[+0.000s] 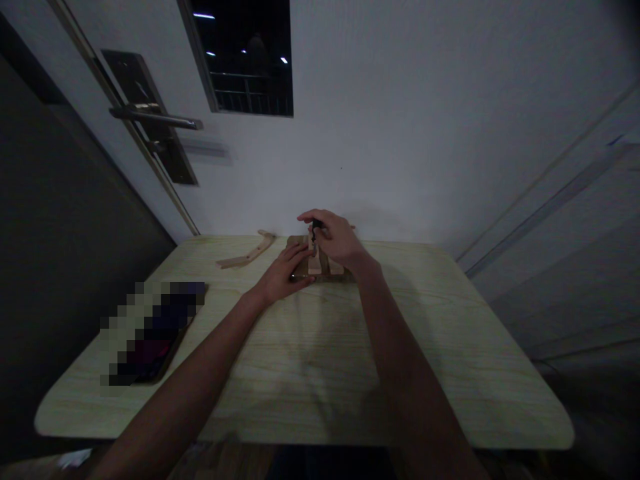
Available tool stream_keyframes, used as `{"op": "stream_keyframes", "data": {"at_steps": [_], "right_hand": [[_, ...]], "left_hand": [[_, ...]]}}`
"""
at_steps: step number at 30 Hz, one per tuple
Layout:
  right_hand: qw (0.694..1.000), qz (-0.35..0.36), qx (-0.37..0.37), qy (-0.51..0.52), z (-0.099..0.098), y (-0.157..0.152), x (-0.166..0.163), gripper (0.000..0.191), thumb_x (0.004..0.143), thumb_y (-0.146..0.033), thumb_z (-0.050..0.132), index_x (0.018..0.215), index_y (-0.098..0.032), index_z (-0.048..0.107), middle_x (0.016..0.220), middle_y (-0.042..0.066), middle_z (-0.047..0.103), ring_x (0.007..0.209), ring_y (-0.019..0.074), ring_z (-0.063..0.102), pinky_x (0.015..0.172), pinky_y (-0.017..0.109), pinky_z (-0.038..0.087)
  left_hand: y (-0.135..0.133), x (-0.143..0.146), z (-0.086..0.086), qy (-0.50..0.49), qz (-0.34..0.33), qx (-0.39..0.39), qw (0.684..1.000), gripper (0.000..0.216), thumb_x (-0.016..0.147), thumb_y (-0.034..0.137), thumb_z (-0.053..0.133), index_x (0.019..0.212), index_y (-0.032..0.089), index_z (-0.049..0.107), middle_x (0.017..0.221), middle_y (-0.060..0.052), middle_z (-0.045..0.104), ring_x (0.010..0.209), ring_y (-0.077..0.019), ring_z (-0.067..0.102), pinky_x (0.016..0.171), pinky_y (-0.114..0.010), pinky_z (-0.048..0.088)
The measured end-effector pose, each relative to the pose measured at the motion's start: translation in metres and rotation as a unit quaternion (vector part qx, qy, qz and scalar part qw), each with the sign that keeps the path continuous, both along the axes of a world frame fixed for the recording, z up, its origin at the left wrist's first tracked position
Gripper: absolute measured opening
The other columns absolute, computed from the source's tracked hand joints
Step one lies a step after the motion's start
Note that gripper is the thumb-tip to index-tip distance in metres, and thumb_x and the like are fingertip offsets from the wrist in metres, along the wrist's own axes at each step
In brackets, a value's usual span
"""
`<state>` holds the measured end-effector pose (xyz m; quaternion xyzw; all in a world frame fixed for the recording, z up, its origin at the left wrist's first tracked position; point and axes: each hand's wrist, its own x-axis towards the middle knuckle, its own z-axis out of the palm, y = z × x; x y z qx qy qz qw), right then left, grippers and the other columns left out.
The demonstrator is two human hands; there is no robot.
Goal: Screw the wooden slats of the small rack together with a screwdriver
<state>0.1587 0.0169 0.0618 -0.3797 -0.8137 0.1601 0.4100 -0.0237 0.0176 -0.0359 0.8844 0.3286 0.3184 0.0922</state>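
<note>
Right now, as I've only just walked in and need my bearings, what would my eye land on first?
Both hands meet at the far edge of the table: the left hand lies flat on a small wooden assembly, the right hand pinches a small dark tool above it. A curved wooden strip lies to their left.

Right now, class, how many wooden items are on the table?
2. A curved wooden strip lies loose at the table's far left; a slatted wooden block sits far centre, beneath the left hand and right hand, which holds a black tool. Smaller pieces may be hidden under them.
</note>
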Motion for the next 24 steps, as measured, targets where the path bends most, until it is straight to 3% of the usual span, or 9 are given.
{"op": "stream_keyframes", "data": {"at_steps": [4,10,14,19,24], "right_hand": [[0.999,-0.021,-0.035,0.004,0.0015,-0.0007,0.0023,0.034,0.080,-0.012,0.052,0.111,-0.023,0.061,0.091,0.002,0.064,0.076,0.0140,0.057,0.073,0.028,0.047],[0.996,-0.080,-0.005,-0.026,0.0020,0.0024,0.0040,0.012,0.078,-0.020,0.064,0.088,-0.024,0.066,0.083,0.000,0.062,0.071,0.0130,0.052,0.074,0.028,0.043],[0.999,-0.041,-0.020,-0.017,0.0022,0.0026,0.0033,0.019,0.079,-0.017,0.060,0.096,-0.024,0.065,0.091,0.000,0.065,0.071,0.0120,0.053,0.072,0.026,0.043],[0.999,-0.033,-0.032,-0.020,0.0024,0.0002,0.0018,0.025,0.082,-0.019,0.053,0.105,-0.023,0.063,0.081,-0.001,0.064,0.065,0.0111,0.053,0.066,0.025,0.043],[0.999,0.007,-0.048,-0.014,0.0027,-0.0009,0.0021,0.037,0.082,-0.012,0.043,0.113,-0.022,0.059,0.085,0.001,0.065,0.068,0.0114,0.055,0.067,0.024,0.044]], "left_hand": [[0.0007,-0.0004,-0.0017,0.004,0.001,0.003,1.000,0.063,0.083,0.049,0.061,0.136,0.021,0.042,0.144,-0.014,0.041,0.138,-0.0321,0.034,0.112,-0.054,0.032],[0.0020,-0.0010,-0.0022,0.007,0.003,-0.005,1.000,0.063,0.083,0.050,0.060,0.137,0.021,0.043,0.144,-0.014,0.041,0.138,-0.0332,0.033,0.113,-0.055,0.031],[0.0010,-0.0004,-0.0002,0.007,0.007,-0.006,1.000,0.063,0.083,0.050,0.060,0.135,0.019,0.045,0.143,-0.016,0.043,0.137,-0.0328,0.034,0.113,-0.053,0.031],[0.0011,-0.0001,-0.0001,0.007,-0.001,-0.002,1.000,0.061,0.084,0.048,0.060,0.136,0.019,0.044,0.143,-0.015,0.042,0.137,-0.0309,0.035,0.114,-0.052,0.030],[0.0011,-0.0003,-0.0007,0.008,0.002,-0.004,1.000,0.062,0.084,0.049,0.060,0.136,0.019,0.044,0.144,-0.015,0.042,0.137,-0.0316,0.034,0.114,-0.053,0.030]]}}
